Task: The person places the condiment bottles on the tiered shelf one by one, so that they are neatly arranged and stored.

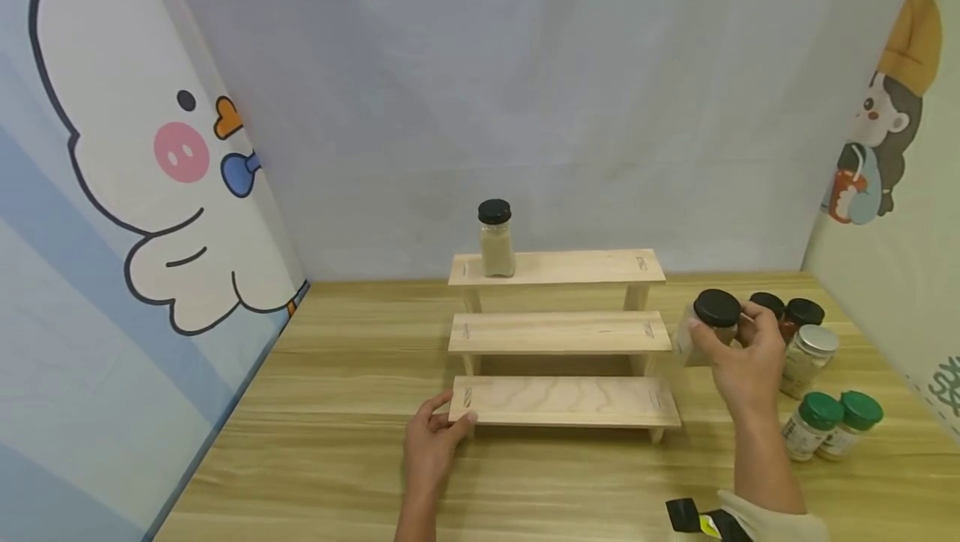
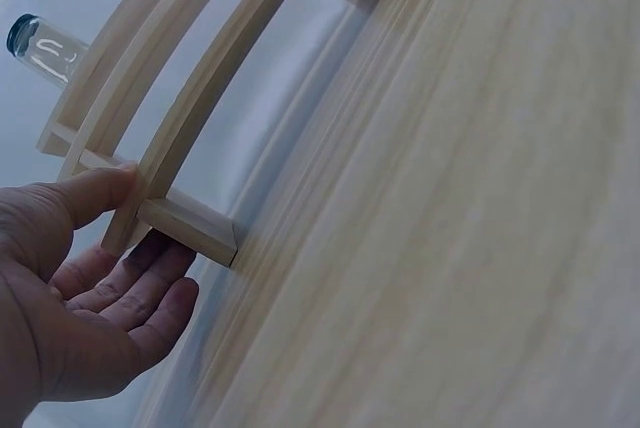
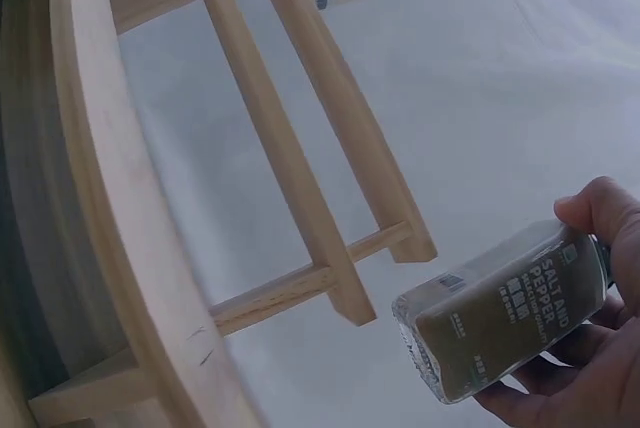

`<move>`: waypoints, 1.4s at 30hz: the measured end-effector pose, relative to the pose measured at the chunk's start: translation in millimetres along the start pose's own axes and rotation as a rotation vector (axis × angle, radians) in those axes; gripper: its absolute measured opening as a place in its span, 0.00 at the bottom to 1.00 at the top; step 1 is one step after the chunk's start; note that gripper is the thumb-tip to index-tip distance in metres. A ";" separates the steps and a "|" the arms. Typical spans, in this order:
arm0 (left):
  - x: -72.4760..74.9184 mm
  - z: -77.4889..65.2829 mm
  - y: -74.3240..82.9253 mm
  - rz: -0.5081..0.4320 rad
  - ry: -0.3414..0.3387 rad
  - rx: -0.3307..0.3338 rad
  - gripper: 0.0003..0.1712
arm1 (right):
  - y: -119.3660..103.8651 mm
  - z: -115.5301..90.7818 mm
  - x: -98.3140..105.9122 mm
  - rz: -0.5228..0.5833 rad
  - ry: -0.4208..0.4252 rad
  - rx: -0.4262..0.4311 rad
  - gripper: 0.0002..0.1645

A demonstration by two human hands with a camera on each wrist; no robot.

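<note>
A pale wooden rack (image 1: pixel 555 402) with three stepped shelves stands on the table. My left hand (image 1: pixel 429 452) grips the left end of its lowest shelf, thumb on top and fingers beneath, as the left wrist view also shows. On the right, my right hand (image 1: pixel 750 363) holds a clear salt and pepper jar (image 3: pixel 510 313) with a black lid, raised beside the rack and apart from it. Its label faces the right wrist camera. Another black-lidded jar (image 1: pixel 497 248), filled with pale powder, stands upright at the left of the top shelf.
Right of the rack stand several other jars: two green-capped shakers, one of them this shaker (image 1: pixel 806 425), a silver-lidded jar (image 1: pixel 808 358) and dark-lidded jars (image 1: pixel 804 313) partly behind my right hand. A grey curtain wall (image 1: pixel 525 108) rises behind the wooden table (image 1: pixel 337 442).
</note>
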State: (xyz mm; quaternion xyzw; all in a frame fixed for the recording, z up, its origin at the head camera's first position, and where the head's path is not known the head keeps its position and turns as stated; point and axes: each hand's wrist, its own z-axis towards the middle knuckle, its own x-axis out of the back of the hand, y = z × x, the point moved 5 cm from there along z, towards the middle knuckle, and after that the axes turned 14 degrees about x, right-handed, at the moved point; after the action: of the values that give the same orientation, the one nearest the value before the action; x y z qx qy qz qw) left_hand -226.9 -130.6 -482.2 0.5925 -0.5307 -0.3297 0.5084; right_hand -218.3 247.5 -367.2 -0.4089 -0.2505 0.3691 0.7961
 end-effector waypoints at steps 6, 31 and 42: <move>-0.1 1.3 3.4 0.003 -0.005 -0.004 0.31 | -16.6 12.6 -2.5 -0.011 -0.001 0.105 0.24; 1.3 0.7 1.0 0.000 -0.014 0.017 0.31 | -50.4 45.4 -44.0 0.126 -0.197 0.252 0.26; 2.0 -0.6 2.5 -0.002 -0.015 0.009 0.30 | -53.1 68.7 -72.1 0.225 -0.402 0.345 0.27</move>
State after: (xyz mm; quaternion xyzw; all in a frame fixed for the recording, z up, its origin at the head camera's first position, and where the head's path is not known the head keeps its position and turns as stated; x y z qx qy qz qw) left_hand -226.7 -132.3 -479.4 0.5928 -0.5353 -0.3322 0.5017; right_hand -289.5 201.4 -292.7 -0.2114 -0.2898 0.5659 0.7423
